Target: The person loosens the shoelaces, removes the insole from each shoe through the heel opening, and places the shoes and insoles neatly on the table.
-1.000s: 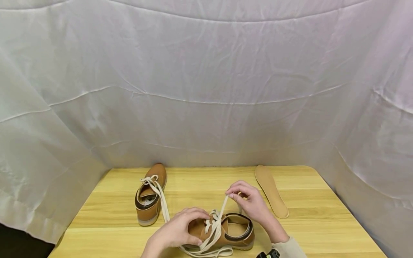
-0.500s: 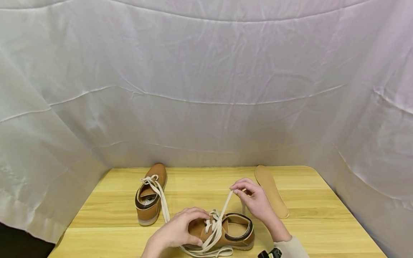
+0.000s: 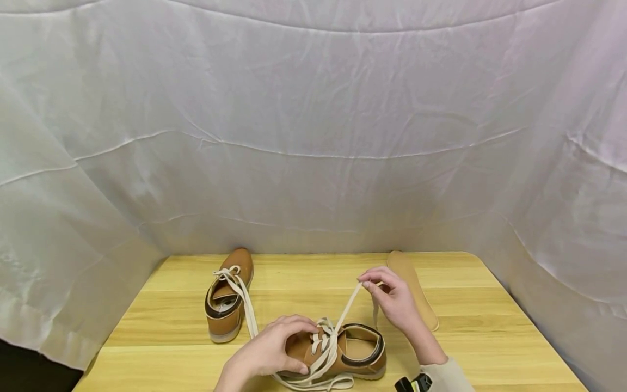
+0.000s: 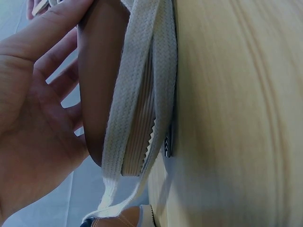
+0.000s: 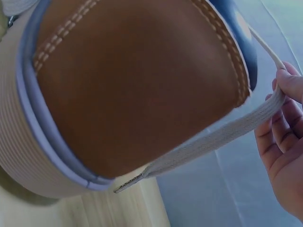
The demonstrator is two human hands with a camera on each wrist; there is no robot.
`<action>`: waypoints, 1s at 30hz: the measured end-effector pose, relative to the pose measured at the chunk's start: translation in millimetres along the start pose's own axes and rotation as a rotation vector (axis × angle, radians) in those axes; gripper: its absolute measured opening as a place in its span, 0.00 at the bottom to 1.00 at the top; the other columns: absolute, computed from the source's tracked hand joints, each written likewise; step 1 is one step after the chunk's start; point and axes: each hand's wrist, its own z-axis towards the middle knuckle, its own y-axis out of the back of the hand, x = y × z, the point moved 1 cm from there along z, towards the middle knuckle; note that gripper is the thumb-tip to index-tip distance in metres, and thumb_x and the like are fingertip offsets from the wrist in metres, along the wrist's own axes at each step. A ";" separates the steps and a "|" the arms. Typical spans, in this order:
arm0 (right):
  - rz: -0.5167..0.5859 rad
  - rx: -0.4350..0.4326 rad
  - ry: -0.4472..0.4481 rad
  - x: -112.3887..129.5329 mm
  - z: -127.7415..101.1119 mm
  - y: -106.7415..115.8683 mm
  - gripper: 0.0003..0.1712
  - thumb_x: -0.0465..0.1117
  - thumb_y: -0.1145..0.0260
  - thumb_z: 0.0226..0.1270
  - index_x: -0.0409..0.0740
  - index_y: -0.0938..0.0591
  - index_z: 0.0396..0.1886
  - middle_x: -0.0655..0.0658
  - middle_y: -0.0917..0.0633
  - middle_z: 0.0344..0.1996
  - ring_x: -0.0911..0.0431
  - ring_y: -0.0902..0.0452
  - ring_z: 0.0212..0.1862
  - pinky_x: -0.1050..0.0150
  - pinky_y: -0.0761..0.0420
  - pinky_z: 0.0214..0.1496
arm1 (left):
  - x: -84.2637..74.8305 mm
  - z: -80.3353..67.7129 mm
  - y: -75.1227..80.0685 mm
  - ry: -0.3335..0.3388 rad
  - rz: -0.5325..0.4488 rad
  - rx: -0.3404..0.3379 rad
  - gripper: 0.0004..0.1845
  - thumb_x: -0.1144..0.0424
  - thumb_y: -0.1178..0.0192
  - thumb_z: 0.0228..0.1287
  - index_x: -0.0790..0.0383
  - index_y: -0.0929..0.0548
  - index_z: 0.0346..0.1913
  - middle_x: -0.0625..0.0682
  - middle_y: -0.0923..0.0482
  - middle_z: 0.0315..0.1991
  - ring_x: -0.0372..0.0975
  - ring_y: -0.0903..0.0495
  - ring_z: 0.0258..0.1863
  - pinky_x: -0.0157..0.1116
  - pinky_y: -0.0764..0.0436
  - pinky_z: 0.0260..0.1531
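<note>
A brown leather shoe (image 3: 354, 354) with a cream lace (image 3: 345, 310) lies near the table's front edge. My left hand (image 3: 274, 348) grips its toe end, fingers curled over the top; the left wrist view shows the palm (image 4: 33, 123) against the shoe's toe (image 4: 97, 71) and the lace (image 4: 137, 99) along the sole. My right hand (image 3: 389, 296) pinches one lace end and holds it taut, up and to the right of the shoe. In the right wrist view the lace (image 5: 222, 135) runs past the shoe's heel (image 5: 137, 85) to the fingers (image 5: 284, 85).
A second brown shoe (image 3: 227, 296) with loose laces stands at the left on the wooden table (image 3: 166, 326). A tan insole (image 3: 413, 294) lies at the back right, just beyond my right hand. White cloth (image 3: 313, 136) walls the table on three sides.
My right hand has drawn the lace end up and to the right, pulling it longer and tauter. The left hand and the shoe have stayed put.
</note>
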 end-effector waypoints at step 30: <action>-0.004 -0.239 -0.207 -11.8 2.6 28.3 0.07 0.25 0.32 0.69 0.32 0.12 0.44 0.47 0.14 0.43 0.66 0.21 0.39 0.76 0.20 0.34 | 0.3 0.4 -0.7 0.016 0.004 0.010 0.36 0.52 0.18 0.52 0.42 0.19 0.66 0.38 0.23 0.66 0.39 0.26 0.68 0.53 0.28 0.69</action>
